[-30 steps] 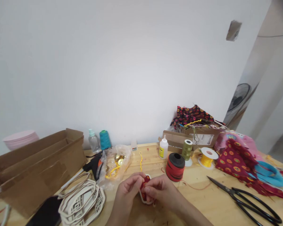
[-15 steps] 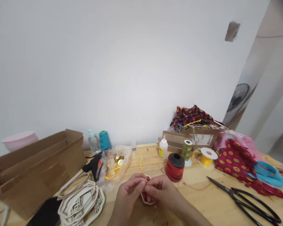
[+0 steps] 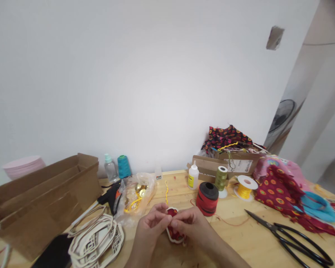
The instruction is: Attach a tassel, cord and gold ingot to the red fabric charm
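Observation:
A small dark red patterned piece with a cream edge (image 3: 176, 235) is held between both hands near the bottom centre. My left hand (image 3: 153, 227) pinches at its upper left, thumb against fingers. Opposite it, my right hand (image 3: 190, 223) is closed on the piece's upper right edge, its fingertips nearly meeting those of the left. What lies right between the fingertips is too small to tell. A yellow cord (image 3: 166, 192) lies on the wooden table (image 3: 229, 245) just beyond the hands. To their right stands a spool of red thread (image 3: 207, 201).
Black scissors (image 3: 276, 229) lie at the right, near red patterned cloth (image 3: 279, 186). A glue bottle (image 3: 193, 178), green thread (image 3: 220, 178) and a yellow spool (image 3: 245, 188) stand behind. Left are cream frames (image 3: 97, 238), a plastic bag (image 3: 136, 197) and a cardboard box (image 3: 44, 204).
My left hand has shifted slightly left, its fingers tilted away from the piece. More of the red patterned face shows between the hands. My right hand has barely moved.

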Motion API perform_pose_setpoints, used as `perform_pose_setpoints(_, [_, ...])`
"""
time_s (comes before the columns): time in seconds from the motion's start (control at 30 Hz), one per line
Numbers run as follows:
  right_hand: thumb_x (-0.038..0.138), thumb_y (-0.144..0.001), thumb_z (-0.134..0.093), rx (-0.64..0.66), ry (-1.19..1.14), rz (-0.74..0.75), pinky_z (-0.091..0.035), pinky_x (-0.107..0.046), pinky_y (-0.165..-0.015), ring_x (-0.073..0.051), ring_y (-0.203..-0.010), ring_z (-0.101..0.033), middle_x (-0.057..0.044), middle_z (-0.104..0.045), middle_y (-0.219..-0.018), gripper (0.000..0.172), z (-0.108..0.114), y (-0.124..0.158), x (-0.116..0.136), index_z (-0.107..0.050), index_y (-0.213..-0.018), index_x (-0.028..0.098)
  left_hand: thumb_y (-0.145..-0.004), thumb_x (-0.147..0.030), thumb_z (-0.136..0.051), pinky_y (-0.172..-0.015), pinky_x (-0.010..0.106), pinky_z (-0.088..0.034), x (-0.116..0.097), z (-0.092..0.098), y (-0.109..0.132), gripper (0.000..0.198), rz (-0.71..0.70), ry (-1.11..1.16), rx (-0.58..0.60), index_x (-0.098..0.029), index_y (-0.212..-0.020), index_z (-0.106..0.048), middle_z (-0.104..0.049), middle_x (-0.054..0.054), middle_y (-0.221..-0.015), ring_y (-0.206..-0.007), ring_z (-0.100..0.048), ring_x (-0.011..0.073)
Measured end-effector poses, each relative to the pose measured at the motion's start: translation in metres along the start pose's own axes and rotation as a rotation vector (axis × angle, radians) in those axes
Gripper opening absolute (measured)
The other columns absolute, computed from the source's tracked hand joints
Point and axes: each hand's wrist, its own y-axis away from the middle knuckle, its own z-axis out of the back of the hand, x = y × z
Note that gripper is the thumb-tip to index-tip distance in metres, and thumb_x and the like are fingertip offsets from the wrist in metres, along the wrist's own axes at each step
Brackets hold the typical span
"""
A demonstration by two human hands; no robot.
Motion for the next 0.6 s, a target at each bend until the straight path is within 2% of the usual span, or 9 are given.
perform_pose_setpoints(0.27, [0.036, -0.060, -0.067, -0.051, -0.020, 0.008, -0.027, -0.018, -0.042, -0.005, -0.043, -0.036, 0.003, -0.048, -0.044, 0.025, 0.0013, -0.0012, -0.0008, -0.070, -0.061, 0.012, -0.062, -0.028, -0.064, -0.075, 0.027, -0.043, -0.0025, -0.0005, 0.0020, 0.012, -0.042, -0.014, 0.095, -0.017, -0.056, -0.067, -0.060, 0.003, -0.079, -0.080, -0.055, 0.0192])
perform_pose_setpoints(0.6, [0.036, -0.053, -0.071, -0.098, -0.080, -0.062, -0.031, -0.017, -0.041, -0.005, -0.041, -0.040, 0.002, -0.055, -0.046, 0.024, 0.0007, -0.0021, -0.0002, -0.070, -0.062, 0.013, -0.060, -0.027, -0.066, -0.070, 0.026, -0.044, 0.0004, -0.0001, -0.0011, 0.012, -0.085, -0.005, 0.076, -0.017, -0.054, -0.067, -0.062, 0.002, -0.070, -0.074, -0.057, 0.0184])
